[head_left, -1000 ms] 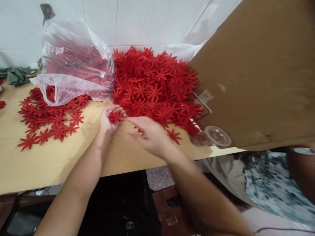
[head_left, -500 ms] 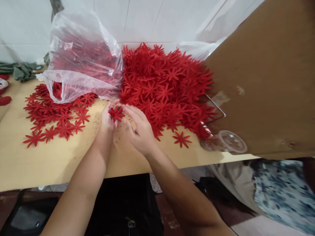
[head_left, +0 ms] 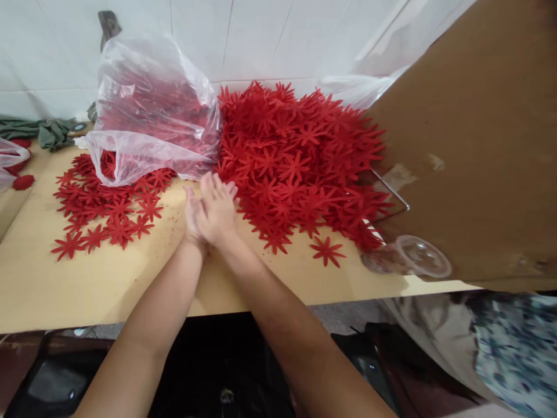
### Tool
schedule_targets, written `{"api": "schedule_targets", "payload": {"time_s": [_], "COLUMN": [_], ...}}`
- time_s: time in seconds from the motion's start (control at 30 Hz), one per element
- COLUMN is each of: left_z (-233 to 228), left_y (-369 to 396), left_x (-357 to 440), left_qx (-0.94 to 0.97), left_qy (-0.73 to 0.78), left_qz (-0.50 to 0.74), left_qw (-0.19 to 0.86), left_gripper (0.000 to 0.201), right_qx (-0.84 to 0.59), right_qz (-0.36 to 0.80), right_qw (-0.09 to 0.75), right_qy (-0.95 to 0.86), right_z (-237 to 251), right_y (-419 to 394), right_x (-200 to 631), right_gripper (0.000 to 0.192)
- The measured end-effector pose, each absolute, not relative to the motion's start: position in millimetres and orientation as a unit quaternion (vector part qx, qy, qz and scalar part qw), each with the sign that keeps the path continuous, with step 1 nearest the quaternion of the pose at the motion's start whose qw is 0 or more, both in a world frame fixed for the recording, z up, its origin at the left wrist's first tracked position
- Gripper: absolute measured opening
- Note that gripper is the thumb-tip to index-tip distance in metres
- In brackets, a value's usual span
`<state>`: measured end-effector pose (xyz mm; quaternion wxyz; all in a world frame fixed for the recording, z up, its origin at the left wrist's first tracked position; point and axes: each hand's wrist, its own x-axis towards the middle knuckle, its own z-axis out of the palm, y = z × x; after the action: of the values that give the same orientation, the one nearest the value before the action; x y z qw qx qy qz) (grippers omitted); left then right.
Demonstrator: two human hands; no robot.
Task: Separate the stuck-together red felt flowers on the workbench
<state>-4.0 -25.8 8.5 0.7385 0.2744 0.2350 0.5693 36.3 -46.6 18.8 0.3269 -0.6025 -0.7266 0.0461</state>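
Clearly the right hand [head_left: 217, 212] lies flat over the left hand [head_left: 191, 215], palms pressed together; whether a flower sits between them is hidden. Just right of them spreads a heap of red felt flowers [head_left: 300, 157], too many to count. Behind-left, one clear plastic bag [head_left: 148, 110] holds more flowers, above about twenty flat flowers [head_left: 108, 209]. One plastic cup [head_left: 418, 255] lies far right.

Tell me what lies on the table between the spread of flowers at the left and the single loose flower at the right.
In the head view, both hands lie there: the right hand pressed flat over the left hand, on bare tan table with red crumbs.
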Motion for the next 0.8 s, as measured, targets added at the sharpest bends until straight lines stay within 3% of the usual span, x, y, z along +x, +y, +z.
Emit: {"api": "schedule_targets", "payload": {"time_s": [0.13,0.27,0.43,0.63,0.8], "left_z": [13.8,12.6,26.8,38.1,30.5], "left_y": [-25.8,-31.5,-44.0,-53.3,-46.0], "left_x": [-4.2,-4.3,4.1,8.3,5.7], "left_qx": [0.259,0.239,0.271,0.218,0.26], "left_qy": [0.199,0.186,0.162,0.154,0.189], "left_qz": [0.53,0.575,0.509,0.62,0.48], "left_qw": [0.782,0.76,0.801,0.738,0.816], "left_gripper": [0.07,0.072,0.069,0.062,0.071], "right_qx": [-0.606,-0.56,-0.639,-0.57,-0.652], "right_qz": [0.047,0.0,-0.009,-0.035,-0.012], "right_qw": [0.347,0.354,0.401,0.344,0.439], "right_qy": [-0.715,-0.75,-0.656,-0.745,-0.618], "right_z": [15.6,4.4,11.2,31.1,36.4], "right_y": [-45.7,-53.1,-35.8,-54.4,-22.0], "right_x": [41.2,38.4,55.1,37.3,57.4], "right_gripper": [0.063,0.069,0.07,0.074,0.069]}}
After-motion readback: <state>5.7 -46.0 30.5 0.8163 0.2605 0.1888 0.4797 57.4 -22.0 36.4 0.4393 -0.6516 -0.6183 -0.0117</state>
